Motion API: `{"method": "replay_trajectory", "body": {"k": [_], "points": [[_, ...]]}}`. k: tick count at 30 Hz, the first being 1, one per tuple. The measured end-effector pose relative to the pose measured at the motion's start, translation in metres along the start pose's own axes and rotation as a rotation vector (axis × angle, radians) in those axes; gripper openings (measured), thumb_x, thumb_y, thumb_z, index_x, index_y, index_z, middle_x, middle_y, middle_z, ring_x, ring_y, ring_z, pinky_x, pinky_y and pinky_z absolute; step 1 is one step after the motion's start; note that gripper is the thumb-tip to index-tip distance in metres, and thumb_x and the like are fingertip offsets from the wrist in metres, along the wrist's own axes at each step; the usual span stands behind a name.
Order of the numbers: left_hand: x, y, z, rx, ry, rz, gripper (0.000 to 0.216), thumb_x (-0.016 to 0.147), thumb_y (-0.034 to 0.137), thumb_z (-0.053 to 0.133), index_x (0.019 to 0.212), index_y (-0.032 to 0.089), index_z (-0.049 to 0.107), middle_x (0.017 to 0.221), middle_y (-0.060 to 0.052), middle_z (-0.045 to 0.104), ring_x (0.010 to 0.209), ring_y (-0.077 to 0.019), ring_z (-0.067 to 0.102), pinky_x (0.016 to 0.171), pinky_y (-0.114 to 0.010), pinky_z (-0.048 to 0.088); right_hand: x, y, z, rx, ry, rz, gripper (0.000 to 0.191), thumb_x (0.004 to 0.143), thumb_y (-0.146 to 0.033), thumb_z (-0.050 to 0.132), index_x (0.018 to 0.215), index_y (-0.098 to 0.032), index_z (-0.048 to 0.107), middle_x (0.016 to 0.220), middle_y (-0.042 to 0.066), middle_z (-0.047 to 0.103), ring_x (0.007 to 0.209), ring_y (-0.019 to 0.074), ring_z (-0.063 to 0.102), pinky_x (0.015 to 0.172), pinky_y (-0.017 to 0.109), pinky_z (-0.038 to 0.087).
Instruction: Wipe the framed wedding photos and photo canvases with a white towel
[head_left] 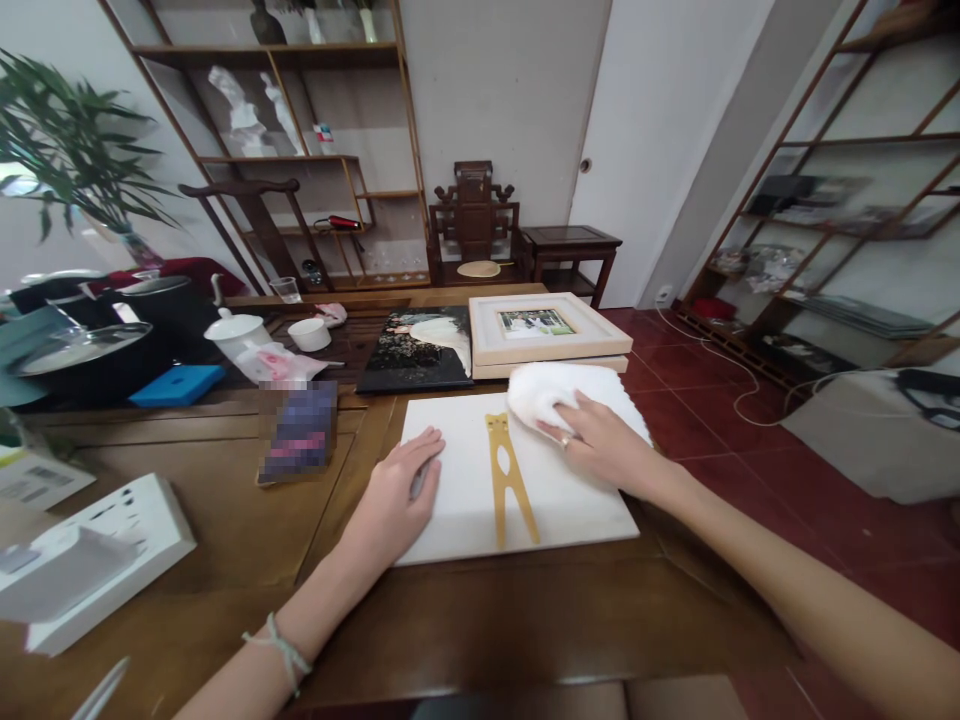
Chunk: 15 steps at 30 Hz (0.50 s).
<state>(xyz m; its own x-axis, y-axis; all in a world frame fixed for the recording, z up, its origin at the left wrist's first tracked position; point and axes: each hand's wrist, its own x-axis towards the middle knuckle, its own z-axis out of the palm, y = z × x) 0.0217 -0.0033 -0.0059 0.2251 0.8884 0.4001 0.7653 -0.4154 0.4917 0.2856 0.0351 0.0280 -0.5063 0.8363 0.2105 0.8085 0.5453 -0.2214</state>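
A white board (465, 500) lies flat on the wooden table (247, 520) in front of me, with a gold stand-shaped piece (508, 480) on its middle. My left hand (397, 495) rests flat on the board's left edge, fingers stretched out. My right hand (600, 440) presses a white fluffy cloth (544, 392) against the board's upper right part, fingers laid over the cloth.
Behind the board lie a dark photo print (420, 350) and a stacked cream picture frame (547, 330). White boxes (97, 550) sit at the left, with a teapot (236, 335), pots and a blue pad (176, 385) beyond. Shelves, a chair and red floor surround the table.
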Motion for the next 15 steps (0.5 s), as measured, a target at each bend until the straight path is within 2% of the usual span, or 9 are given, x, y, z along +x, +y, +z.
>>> {"method": "replay_trajectory", "body": {"k": [3,5,7,9,11,15], "points": [[0.0,0.0,0.0,0.004,-0.002,-0.004,0.033,0.086,0.025,0.045,0.107,0.011,0.064,0.121,-0.014,0.062,0.117,-0.0252,0.055,0.101,-0.046,0.042,-0.031,-0.005,0.001,0.02,0.002,-0.086,0.024,0.081,-0.013,0.043,0.093,-0.015,0.063,0.124,0.015,0.055,0.126,0.0308,0.038,0.103,0.053,0.027],[0.0,0.001,0.0,0.005,-0.008,-0.009,0.033,0.086,0.026,0.045,0.108,0.011,0.064,0.121,-0.014,0.062,0.117,-0.0254,0.054,0.102,-0.046,0.041,-0.052,-0.02,-0.007,0.074,-0.069,-0.148,0.023,0.074,-0.008,0.046,0.086,-0.015,0.065,0.132,0.016,0.049,0.133,0.0292,0.029,0.109,0.054,0.018],[-0.001,0.001,0.0,0.002,-0.013,-0.016,0.033,0.086,0.026,0.045,0.108,0.01,0.064,0.122,-0.014,0.061,0.118,-0.0254,0.053,0.103,-0.045,0.04,-0.07,-0.037,-0.02,0.146,-0.184,-0.192,0.025,0.071,-0.005,0.047,0.083,-0.017,0.065,0.135,0.012,0.048,0.135,0.0268,0.026,0.111,0.051,0.015],[-0.001,0.001,0.0,-0.001,-0.015,-0.019,0.033,0.086,0.026,0.046,0.108,0.011,0.064,0.122,-0.014,0.061,0.118,-0.0252,0.053,0.103,-0.045,0.04,-0.082,-0.049,-0.034,0.195,-0.291,-0.196,0.026,0.071,-0.005,0.049,0.084,-0.02,0.066,0.132,0.007,0.052,0.134,0.0244,0.028,0.111,0.047,0.018],[-0.001,0.001,0.0,-0.003,-0.016,-0.019,0.033,0.086,0.027,0.046,0.108,0.011,0.064,0.122,-0.014,0.061,0.119,-0.0251,0.053,0.103,-0.045,0.039,-0.084,-0.052,-0.044,0.214,-0.342,-0.159,0.024,0.076,-0.009,0.05,0.088,-0.022,0.066,0.13,0.005,0.054,0.131,0.0237,0.033,0.109,0.043,0.026],[-0.001,0.0,0.0,-0.004,-0.027,-0.005,0.032,0.086,0.028,0.046,0.107,0.011,0.064,0.122,-0.014,0.061,0.119,-0.0249,0.053,0.104,-0.045,0.039,-0.06,-0.032,-0.043,0.216,-0.291,-0.086,0.019,0.089,-0.027,0.047,0.09,-0.02,0.065,0.129,0.009,0.053,0.123,0.0261,0.044,0.099,0.039,0.039]]}}
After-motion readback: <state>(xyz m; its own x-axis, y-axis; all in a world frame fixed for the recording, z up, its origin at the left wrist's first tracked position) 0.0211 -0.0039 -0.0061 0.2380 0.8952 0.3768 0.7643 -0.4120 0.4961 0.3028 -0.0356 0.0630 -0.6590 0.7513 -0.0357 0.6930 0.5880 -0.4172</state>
